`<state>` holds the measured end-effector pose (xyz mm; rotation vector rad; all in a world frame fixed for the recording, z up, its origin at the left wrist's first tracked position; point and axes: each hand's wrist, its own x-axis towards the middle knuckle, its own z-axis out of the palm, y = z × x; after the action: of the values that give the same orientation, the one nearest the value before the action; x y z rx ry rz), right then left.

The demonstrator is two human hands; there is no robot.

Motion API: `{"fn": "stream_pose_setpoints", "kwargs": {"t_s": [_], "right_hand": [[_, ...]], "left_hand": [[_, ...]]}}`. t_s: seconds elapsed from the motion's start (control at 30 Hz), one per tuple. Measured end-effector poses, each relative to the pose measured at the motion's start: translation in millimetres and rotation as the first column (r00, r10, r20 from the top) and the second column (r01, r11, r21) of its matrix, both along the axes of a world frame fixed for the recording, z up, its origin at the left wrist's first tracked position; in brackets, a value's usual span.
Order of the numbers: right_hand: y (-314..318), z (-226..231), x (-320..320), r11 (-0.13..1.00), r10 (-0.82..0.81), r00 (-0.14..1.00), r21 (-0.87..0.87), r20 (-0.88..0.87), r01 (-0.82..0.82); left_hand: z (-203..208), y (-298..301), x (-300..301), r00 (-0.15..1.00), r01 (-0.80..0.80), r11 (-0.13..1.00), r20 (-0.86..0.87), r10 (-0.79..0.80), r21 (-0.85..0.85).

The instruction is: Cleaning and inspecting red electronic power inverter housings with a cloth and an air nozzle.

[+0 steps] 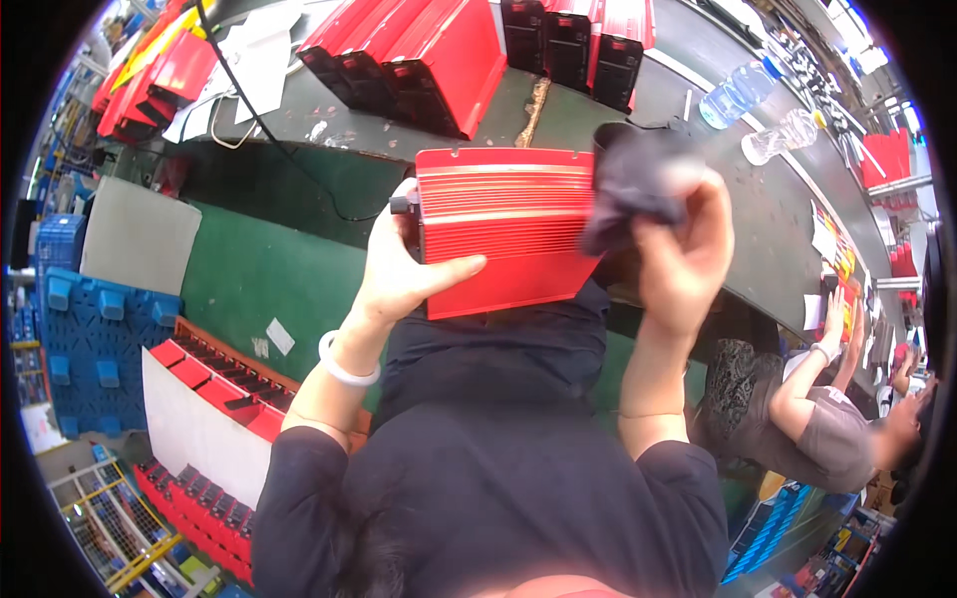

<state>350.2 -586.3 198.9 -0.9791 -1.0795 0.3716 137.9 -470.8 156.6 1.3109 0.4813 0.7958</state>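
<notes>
Long dark green workbench (pixel 299 269) across the upper half of the view, bending toward the rim
Stack of blue plastic pallets (pixel 95 339) low at the left edge, a grey flat sheet (pixel 140 234) just above
Rows of red ribbed metal housings (pixel 409 55) standing at the far side of the bench, three with black end faces (pixel 573 45) to their right, more red ones (pixel 164 75) at far left beside white paper sheets (pixel 254 65)
Crate of further red housings (pixel 214 384) low at left, partly covered by a white board (pixel 194 434)
Another person in a grey top (pixel 832 434) seated at lower right, arm raised toward the bench, well apart from the work in hand
Red rectangular metal housing with fine horizontal ribs (pixel 503 229) held up in mid-air at centre, above the lap and in front of the bench, broad ribbed face toward the camera, small black knob at its left end
Left hand (pixel 399 269) clamped on the housing's left end, thumb lying flat across the lower ribbed face, fingers hidden behind, white bangle (pixel 344 364) on the wrist
Right hand (pixel 683 254) closed around a dark grey crumpled cloth (pixel 638 184), cloth pressed against the housing's upper right corner
Two clear plastic water bottles (pixel 763 110) lying on the bench at upper right, near the far edge
Black cable (pixel 249 120) trailing down across the bench from the top
</notes>
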Motion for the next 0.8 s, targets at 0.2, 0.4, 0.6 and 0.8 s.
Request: {"fn": "stream_pose_setpoints", "kwargs": {"t_s": [0.2, 0.4, 0.6, 0.8], "right_hand": [[4, -30, -22, 0.979, -0.195, 0.620, 0.188, 0.760, 0.078], [-62, -87, 59, 0.601, -0.699, 0.368, 0.224, 0.613, 0.767], [-113, -94, 69, 0.886, -0.460, 0.789, -0.273, -0.407, 0.375], [-141, -62, 54, 0.952, -0.110, 0.950, -0.304, -0.294, 0.016]], "left_hand": [[3, -13, 45, 0.999, 0.040, 0.997, 0.022, -0.042, 0.059], [8, -14, 66, 0.997, 0.057, 0.997, -0.053, -0.054, 0.052], [-63, 16, 90, 0.863, 0.494, 0.680, 0.398, -0.310, -0.542], [-99, 6, 144, 0.751, 0.651, 0.538, 0.558, -0.353, -0.536]]}}
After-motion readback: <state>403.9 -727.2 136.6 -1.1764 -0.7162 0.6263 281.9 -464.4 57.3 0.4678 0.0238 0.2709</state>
